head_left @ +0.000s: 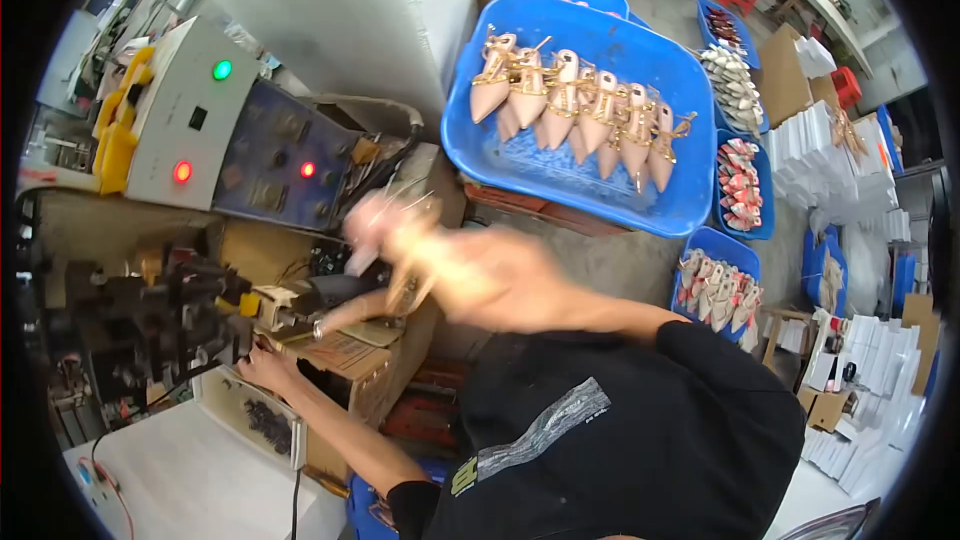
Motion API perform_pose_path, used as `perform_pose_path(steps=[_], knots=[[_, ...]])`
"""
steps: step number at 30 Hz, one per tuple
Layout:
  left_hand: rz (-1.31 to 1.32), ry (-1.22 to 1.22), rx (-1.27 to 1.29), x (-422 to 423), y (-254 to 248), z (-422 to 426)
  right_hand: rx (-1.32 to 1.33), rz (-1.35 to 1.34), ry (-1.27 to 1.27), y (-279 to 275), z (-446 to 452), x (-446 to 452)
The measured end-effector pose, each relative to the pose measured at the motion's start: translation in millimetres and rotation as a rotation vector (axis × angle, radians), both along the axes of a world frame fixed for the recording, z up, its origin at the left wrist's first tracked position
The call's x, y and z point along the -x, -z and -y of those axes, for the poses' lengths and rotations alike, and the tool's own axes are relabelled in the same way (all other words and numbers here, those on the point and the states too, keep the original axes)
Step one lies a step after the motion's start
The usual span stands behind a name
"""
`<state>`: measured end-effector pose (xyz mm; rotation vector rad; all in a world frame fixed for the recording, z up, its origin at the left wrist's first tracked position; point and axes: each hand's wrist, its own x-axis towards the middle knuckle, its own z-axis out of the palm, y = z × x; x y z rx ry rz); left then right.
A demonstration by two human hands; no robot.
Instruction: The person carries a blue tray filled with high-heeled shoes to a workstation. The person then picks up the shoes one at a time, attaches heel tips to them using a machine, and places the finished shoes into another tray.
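Observation:
My right hand [480, 275] is smeared by motion in front of the machine's control box. It grips a pinkish shoe [375, 225], blurred too, with gold-toned straps hanging below it. A beige strap [350, 314] with a small buckle-like end reaches toward the machine head. Farther left, my left hand [268, 368] is at the edge of the dark machine [150, 330], its fingers bent together near the working parts. Whatever lies between those fingertips is too small to make out. Just below that hand sits an open tray [262, 425] of small dark pieces.
A blue tub [580, 30] of beige pointed shoes with gold straps stands ahead. The control box [190, 120] shows green and red lights. More shoe tubs [718, 275] and white box stacks [830, 165] line the right. A pillar [340, 20] rises behind the machine.

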<state>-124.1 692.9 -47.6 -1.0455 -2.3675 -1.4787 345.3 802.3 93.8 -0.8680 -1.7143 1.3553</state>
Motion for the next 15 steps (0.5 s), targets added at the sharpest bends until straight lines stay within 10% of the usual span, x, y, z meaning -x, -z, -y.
perform_pose_path(steps=[5,10,12,15], knots=[[-0.235,0.098,0.176,-31,-41,-34,-0.66,0.783,0.903,97,-103,-217],[-0.264,0.301,0.476,-75,-110,-38,0.023,1.307,0.865,199,-151,-317],[-0.176,0.416,0.257,-26,-60,-29,-0.381,1.211,0.86,240,-149,-331],[-0.251,0.36,0.272,-81,-108,-39,-0.273,1.181,0.539,295,-181,-388]])
